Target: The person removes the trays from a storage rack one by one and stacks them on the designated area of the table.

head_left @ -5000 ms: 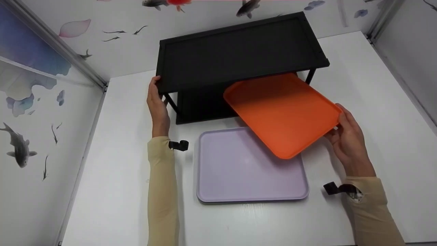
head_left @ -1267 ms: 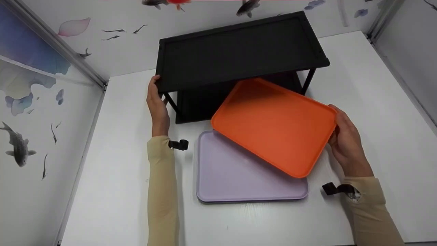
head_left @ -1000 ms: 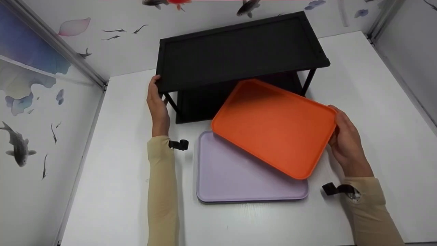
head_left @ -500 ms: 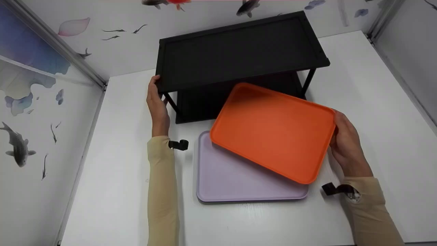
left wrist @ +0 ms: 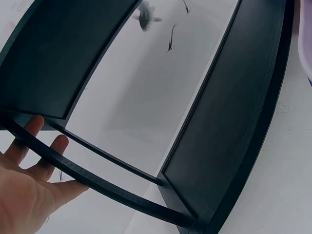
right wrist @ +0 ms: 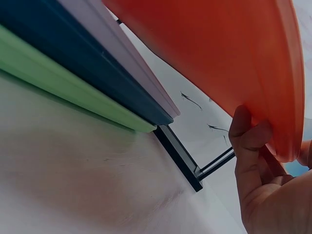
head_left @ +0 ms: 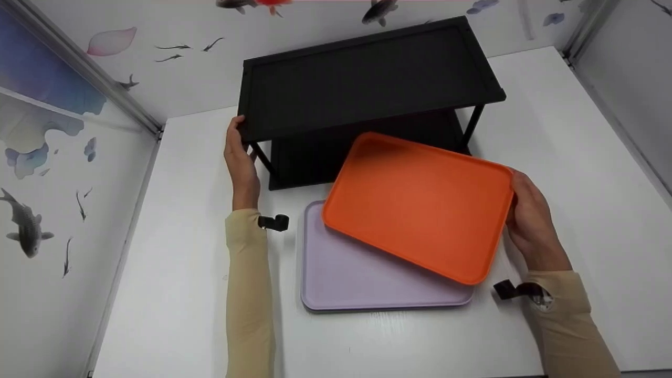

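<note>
My right hand grips an orange tray by its right corner, fingers beneath in the right wrist view and thumb at the rim. The tray is tilted, and its far corner reaches just under the front edge of a black two-tier shelf. Below it lies a stack of trays with a lavender tray on top, partly covered. From the side, a dark blue tray and a green tray show underneath. At the shelf's left end, my left hand rests against the side frame, its fingers spread and fairly straight.
Everything stands on a white table. White walls printed with fish close off the back and sides. The shelf's lower board sits low behind the stack, between thin black posts.
The orange tray has come forward out of the shelf and turned, over the lavender tray. My right hand has moved slightly toward me with it. My left hand has stayed at the shelf.
</note>
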`<state>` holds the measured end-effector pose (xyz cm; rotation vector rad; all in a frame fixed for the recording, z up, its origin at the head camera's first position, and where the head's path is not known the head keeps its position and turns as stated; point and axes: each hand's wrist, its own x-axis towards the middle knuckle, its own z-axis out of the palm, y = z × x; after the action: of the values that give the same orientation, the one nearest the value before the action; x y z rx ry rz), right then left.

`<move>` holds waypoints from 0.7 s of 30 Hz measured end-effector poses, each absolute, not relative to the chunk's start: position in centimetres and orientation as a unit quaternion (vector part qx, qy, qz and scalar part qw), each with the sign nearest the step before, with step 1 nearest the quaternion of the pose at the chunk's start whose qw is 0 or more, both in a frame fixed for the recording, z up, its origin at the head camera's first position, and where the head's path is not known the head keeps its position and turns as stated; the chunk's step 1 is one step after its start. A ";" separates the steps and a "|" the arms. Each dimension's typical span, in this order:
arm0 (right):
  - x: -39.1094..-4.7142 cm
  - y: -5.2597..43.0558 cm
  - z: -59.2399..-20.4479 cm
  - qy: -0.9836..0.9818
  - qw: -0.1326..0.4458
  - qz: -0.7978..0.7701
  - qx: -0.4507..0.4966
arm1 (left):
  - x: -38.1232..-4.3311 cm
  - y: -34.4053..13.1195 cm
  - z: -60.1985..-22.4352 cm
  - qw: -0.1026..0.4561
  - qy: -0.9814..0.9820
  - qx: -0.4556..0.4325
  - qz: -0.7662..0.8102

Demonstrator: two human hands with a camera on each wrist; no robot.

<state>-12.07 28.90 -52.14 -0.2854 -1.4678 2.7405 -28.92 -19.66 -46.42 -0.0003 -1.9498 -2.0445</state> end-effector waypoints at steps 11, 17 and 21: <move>-12.1 28.8 -52.2 -0.480 0.000 0.870 -0.111 | -28.7 -19.6 -46.4 0.157 -0.686 -0.003 -0.710; -12.1 28.9 -52.2 -0.487 -0.003 0.866 -0.113 | -28.7 -19.6 -46.4 0.159 -0.685 -0.008 -0.711; -12.2 28.8 -52.2 -0.485 -0.003 0.868 -0.110 | -28.8 -19.7 -46.4 0.157 -0.682 -0.007 -0.714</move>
<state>-12.20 28.84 -52.21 -0.3475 -1.5251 2.7310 -28.77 -19.67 -46.38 -0.0210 -1.9503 -2.0442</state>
